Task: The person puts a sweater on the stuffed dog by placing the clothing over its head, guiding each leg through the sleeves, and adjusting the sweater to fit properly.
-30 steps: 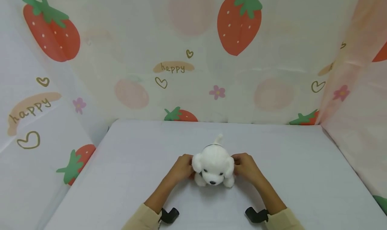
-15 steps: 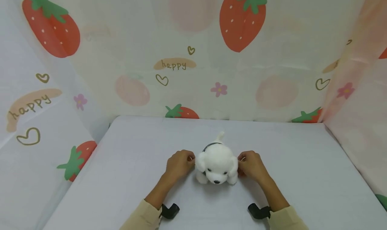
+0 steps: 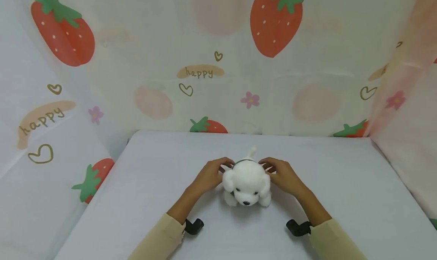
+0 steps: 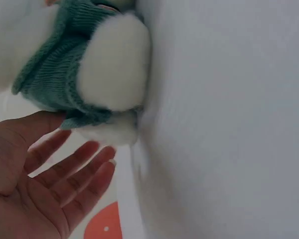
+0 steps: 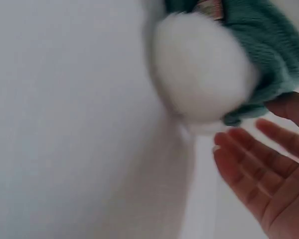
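A white plush dog [image 3: 247, 182] stands on the white table, facing the person. Its green knitted sweater [image 4: 55, 74] shows in the left wrist view, above a fluffy white leg. Beside the dog, the left hand [image 3: 211, 174] reaches along its flank with fingers extended and spread. The thumb of that hand touches the hem in the left wrist view. On the other flank, the right hand [image 3: 285, 175] mirrors this, fingers loosely straight and thumb at the sweater [image 5: 269, 50]. Neither hand grips anything. The dog's back is mostly hidden behind its head in the head view.
The white tabletop [image 3: 164, 165] surrounds the dog. Behind it hangs a strawberry-printed cloth [image 3: 153, 43], with more cloth along the left and right sides. Black wrist-worn devices [image 3: 194, 226] sit on both wrists, below beige sleeves.
Both hands have gone from curled, pinching fingers at the dog's sides to spread fingers, and have moved slightly farther back and inward. The dog stays in place.
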Motion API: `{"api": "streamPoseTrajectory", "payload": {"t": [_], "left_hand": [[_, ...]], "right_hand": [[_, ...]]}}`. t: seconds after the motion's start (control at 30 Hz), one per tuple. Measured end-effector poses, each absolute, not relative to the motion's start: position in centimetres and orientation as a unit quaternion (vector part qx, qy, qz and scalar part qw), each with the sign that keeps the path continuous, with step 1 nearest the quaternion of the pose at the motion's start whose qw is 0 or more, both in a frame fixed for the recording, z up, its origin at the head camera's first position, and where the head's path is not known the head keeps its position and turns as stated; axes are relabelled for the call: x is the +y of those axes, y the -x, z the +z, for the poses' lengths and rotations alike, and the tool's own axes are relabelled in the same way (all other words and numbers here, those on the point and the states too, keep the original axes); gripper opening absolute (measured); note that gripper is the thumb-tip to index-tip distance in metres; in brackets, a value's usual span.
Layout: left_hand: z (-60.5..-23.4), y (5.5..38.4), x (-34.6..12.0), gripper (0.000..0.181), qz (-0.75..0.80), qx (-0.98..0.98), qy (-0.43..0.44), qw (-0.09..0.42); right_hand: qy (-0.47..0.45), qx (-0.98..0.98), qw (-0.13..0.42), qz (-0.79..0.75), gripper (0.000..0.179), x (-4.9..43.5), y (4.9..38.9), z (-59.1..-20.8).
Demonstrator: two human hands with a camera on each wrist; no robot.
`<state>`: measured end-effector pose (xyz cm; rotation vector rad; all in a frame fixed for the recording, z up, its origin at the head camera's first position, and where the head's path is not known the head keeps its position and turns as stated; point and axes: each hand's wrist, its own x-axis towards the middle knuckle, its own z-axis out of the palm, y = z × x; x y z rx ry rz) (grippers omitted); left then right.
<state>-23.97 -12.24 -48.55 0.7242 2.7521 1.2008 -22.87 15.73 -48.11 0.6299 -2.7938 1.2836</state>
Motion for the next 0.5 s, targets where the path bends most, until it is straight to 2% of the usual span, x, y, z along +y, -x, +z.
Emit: {"api": "streamPoseTrajectory", "payload": {"t": [0.13, 0.23, 0.4, 0.5], "left_hand": [[-49.0, 24.9, -11.6, 0.03, 0.382, 0.886, -0.264, 0.018], [-49.0, 25.3, -11.3, 0.023, 0.38, 0.886, -0.266, 0.007], [-48.7, 25.9, -11.1, 0.024, 0.377, 0.887, -0.267, -0.014], [-48.5, 26.2, -11.4, 0.032, 0.389, 0.879, -0.275, 0.018]], "right_hand": [[-0.228, -0.895, 0.021, 0.384, 0.053, 15.2, 23.6, -48.9], [-0.237, -0.9, 0.033, 0.363, 0.062, 14.9, 23.7, -49.0], [-0.254, -0.91, 0.052, 0.325, 0.066, 14.5, 23.8, -48.5], [-0.254, -0.918, 0.045, 0.302, 0.061, 14.4, 23.8, -48.1]]}}
